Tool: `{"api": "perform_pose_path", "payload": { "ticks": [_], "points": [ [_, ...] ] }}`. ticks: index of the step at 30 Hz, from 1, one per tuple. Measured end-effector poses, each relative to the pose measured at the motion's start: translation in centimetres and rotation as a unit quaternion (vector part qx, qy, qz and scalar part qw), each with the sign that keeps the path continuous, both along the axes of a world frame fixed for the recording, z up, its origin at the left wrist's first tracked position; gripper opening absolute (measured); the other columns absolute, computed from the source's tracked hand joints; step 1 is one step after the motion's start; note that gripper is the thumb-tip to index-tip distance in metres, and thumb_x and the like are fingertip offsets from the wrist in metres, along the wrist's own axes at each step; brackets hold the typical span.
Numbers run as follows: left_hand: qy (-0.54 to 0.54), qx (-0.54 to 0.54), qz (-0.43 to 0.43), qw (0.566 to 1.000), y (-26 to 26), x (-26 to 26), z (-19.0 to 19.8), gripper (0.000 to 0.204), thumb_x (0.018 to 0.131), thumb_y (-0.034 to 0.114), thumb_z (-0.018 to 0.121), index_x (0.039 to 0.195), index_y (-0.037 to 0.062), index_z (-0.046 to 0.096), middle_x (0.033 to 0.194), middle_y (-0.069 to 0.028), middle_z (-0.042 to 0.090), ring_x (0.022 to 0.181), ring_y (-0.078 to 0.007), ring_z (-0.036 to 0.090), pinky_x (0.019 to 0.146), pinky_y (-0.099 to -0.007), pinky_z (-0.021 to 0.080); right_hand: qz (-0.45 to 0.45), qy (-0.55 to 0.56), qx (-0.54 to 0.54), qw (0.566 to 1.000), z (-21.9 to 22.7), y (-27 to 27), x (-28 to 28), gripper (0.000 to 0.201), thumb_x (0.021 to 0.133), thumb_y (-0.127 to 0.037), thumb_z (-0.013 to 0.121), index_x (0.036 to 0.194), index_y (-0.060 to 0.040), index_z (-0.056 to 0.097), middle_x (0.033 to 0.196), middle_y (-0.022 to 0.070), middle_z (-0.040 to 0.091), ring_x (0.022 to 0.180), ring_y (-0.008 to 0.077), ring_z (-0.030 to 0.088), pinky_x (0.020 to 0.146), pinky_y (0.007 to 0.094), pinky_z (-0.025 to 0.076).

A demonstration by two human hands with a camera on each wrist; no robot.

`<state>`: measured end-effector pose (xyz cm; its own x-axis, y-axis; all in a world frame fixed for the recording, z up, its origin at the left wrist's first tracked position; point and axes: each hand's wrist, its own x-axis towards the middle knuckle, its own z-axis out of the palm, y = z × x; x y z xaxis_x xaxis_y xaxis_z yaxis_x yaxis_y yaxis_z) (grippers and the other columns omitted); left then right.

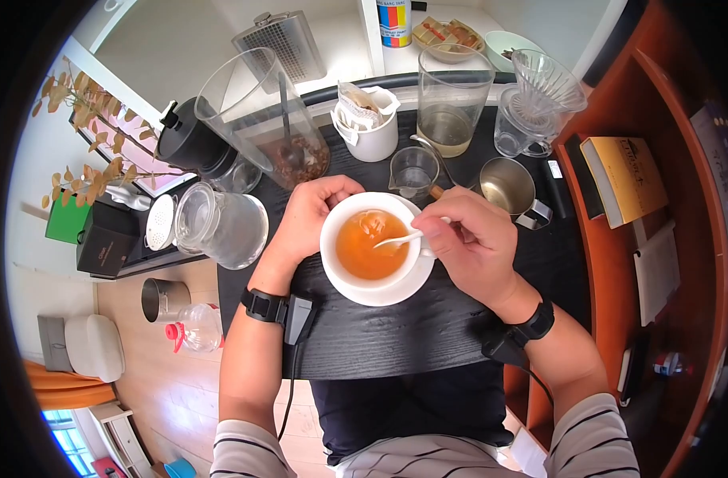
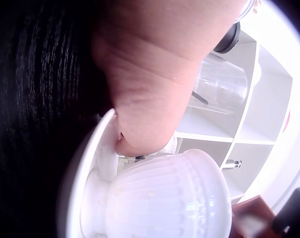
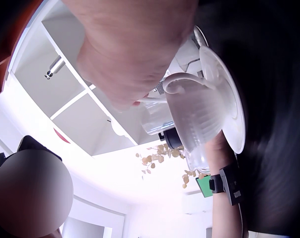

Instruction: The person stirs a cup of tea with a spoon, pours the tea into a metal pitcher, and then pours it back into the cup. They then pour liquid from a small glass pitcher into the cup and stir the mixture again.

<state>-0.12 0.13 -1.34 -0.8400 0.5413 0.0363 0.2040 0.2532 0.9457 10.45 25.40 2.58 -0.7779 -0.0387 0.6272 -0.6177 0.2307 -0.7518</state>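
Observation:
A white teacup (image 1: pixel 332 231) of amber tea stands on a white saucer (image 1: pixel 389 295). In the left wrist view the cup (image 2: pixel 164 198) shows ribbed sides. My left hand (image 1: pixel 304 215) is at the far left of the cup and grips the saucer's rim (image 2: pixel 93 139), thumb on its upper side; the other fingers are hidden. Between right thumb and fingers, my right hand (image 1: pixel 475 247) pinches a white spoon (image 1: pixel 400 239), its bowl dipped into the tea. The cup's handle (image 3: pixel 182 78) points toward that hand.
Behind the cup stand a small glass pitcher (image 1: pixel 414 171), a white mug with a drip bag (image 1: pixel 365 135), tall glass vessels and a steel cup (image 1: pixel 507 185). A lidded glass jar (image 1: pixel 228 227) sits left. Shelving with books (image 1: pixel 619 179) borders the right side.

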Motion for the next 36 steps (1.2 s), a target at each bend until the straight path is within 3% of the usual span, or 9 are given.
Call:
{"api": "perform_pose_path", "payload": {
  "ticks": [1,5,7,8,10,19,29,35,36],
  "points": [
    [-0.013,-0.016,-0.009,1.000,-0.14,-0.08,0.02,0.024,0.089,0.007,0.085,0.109,-0.0006,0.074,0.101,-0.0022,0.076,0.091,-0.0077,0.069,0.082,-0.0244,0.056,0.029,-0.017,-0.015,0.999,0.03,-0.09,-0.02,0.008,0.094,-0.007,0.082,0.100,-0.0019,0.078,0.084,0.0069,0.070,0.064,0.0145,0.061,0.058,0.0259,0.046],
    [-0.001,-0.033,-0.009,0.999,-0.03,-0.07,0.02,0.024,0.089,0.008,0.085,0.109,-0.0008,0.074,0.102,-0.0022,0.076,0.092,-0.0079,0.069,0.083,-0.0245,0.056,0.038,0.033,0.033,0.998,-0.05,-0.18,-0.36,0.009,0.094,-0.008,0.082,0.100,-0.0019,0.078,0.085,0.0069,0.071,0.064,0.0140,0.060,0.058,0.0261,0.046],
    [0.021,0.017,0.006,1.000,0.28,0.04,-0.32,0.018,0.087,0.009,0.083,0.102,0.0014,0.077,0.078,0.0055,0.068,0.070,-0.0009,0.055,0.063,-0.0211,0.046,0.005,0.056,0.039,0.998,0.07,-0.25,-0.38,0.010,0.094,-0.009,0.083,0.100,-0.0018,0.078,0.085,0.0070,0.071,0.064,0.0136,0.060,0.057,0.0264,0.045],
    [0.021,0.017,0.007,1.000,0.17,0.05,-0.16,0.018,0.087,0.009,0.083,0.102,0.0014,0.077,0.078,0.0055,0.068,0.070,-0.0009,0.055,0.063,-0.0211,0.046,0.005,0.056,0.039,0.998,-0.04,-0.27,-0.39,0.010,0.094,-0.009,0.083,0.100,-0.0018,0.078,0.085,0.0070,0.071,0.064,0.0136,0.060,0.057,0.0264,0.045],
    [-0.011,-0.029,-0.005,1.000,-0.07,0.02,0.30,0.024,0.089,0.008,0.085,0.109,-0.0007,0.074,0.102,-0.0020,0.076,0.093,-0.0083,0.069,0.083,-0.0247,0.056,-0.043,0.050,0.012,0.998,-0.37,-0.22,-0.33,0.010,0.094,-0.008,0.083,0.100,-0.0015,0.078,0.085,0.0074,0.070,0.064,0.0136,0.059,0.057,0.0267,0.045],
    [-0.011,-0.026,-0.013,1.000,-0.19,-0.17,0.08,0.026,0.089,0.008,0.086,0.110,-0.0008,0.074,0.103,-0.0022,0.076,0.093,-0.0081,0.069,0.084,-0.0245,0.056,0.045,0.034,0.033,0.998,0.07,-0.25,-0.29,0.009,0.093,-0.006,0.082,0.101,-0.0015,0.079,0.083,0.0076,0.070,0.064,0.0148,0.061,0.058,0.0268,0.046],
    [-0.017,-0.024,-0.006,1.000,-0.18,-0.19,-0.06,0.025,0.089,0.008,0.086,0.110,-0.0002,0.074,0.102,-0.0017,0.076,0.093,-0.0076,0.069,0.083,-0.0244,0.056,-0.028,0.020,0.032,0.999,0.07,0.06,0.12,0.010,0.093,-0.006,0.082,0.101,-0.0013,0.079,0.082,0.0079,0.070,0.065,0.0159,0.062,0.059,0.0278,0.047],
    [-0.010,-0.027,-0.005,1.000,-0.01,-0.10,-0.17,0.026,0.088,0.007,0.086,0.109,-0.0002,0.074,0.102,-0.0017,0.076,0.093,-0.0079,0.069,0.083,-0.0244,0.056,0.060,0.025,0.039,0.997,0.23,-0.11,-0.37,0.011,0.093,-0.007,0.083,0.101,-0.0014,0.079,0.083,0.0078,0.071,0.065,0.0157,0.063,0.058,0.0276,0.047],
    [0.008,-0.006,0.002,1.000,0.20,-0.04,-0.36,0.023,0.087,0.009,0.085,0.106,0.0006,0.075,0.091,0.0017,0.072,0.082,-0.0043,0.062,0.074,-0.0226,0.051,0.050,0.051,0.033,0.997,0.02,-0.20,-0.57,0.011,0.093,-0.007,0.083,0.102,-0.0014,0.080,0.083,0.0078,0.071,0.064,0.0156,0.063,0.058,0.0275,0.047]
  ]
}}
